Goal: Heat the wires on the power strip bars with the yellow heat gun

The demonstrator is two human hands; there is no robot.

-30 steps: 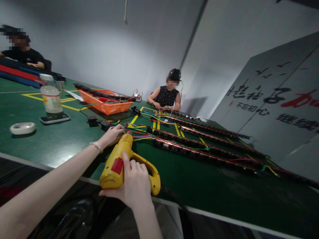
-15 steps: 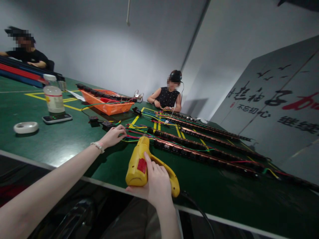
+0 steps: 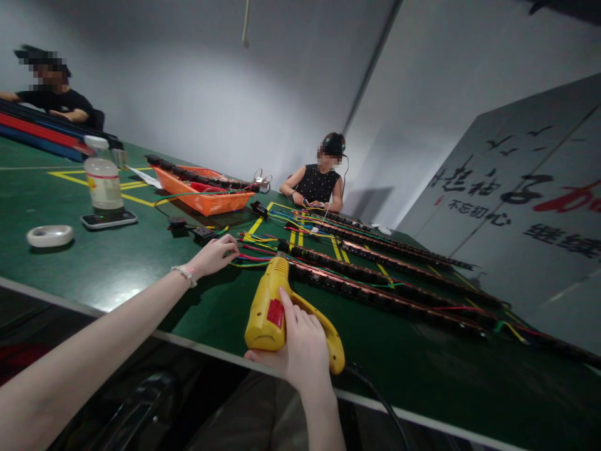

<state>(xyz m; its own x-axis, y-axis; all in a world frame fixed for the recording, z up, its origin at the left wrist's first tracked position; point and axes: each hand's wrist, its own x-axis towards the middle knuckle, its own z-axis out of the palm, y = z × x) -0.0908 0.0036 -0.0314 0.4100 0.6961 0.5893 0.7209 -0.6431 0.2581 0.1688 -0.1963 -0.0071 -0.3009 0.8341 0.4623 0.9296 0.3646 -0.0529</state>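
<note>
A yellow heat gun [image 3: 268, 307] with a red label is wrapped in my right hand [image 3: 306, 341]. Its nozzle points away from me, at the wires near the close end of a long black strip with copper edges [image 3: 338, 284]. My left hand [image 3: 216, 254] is closed in a pinch on the coloured wires [image 3: 256, 257], which run from that strip; pink, red, green and yellow ones show. Just beyond my left fingers lies a black connector [image 3: 204, 234]. The heat gun's nozzle tip overlaps the wires in view, so whether it touches them I cannot tell.
More long strips [image 3: 404, 249] lie across the green table [image 3: 154, 263]. An orange basket [image 3: 206, 202] holds further strips. Leftwards are a bottle [image 3: 104, 185], a phone [image 3: 109, 219] and a white oval object [image 3: 50, 236]. One co-worker [image 3: 322, 181] sits opposite, another [image 3: 59, 100] far left. A black cord [image 3: 375, 391] crosses the table edge.
The heat gun and my right hand have shifted slightly to the right. My left hand keeps its pinch on the wires in nearly the same place.
</note>
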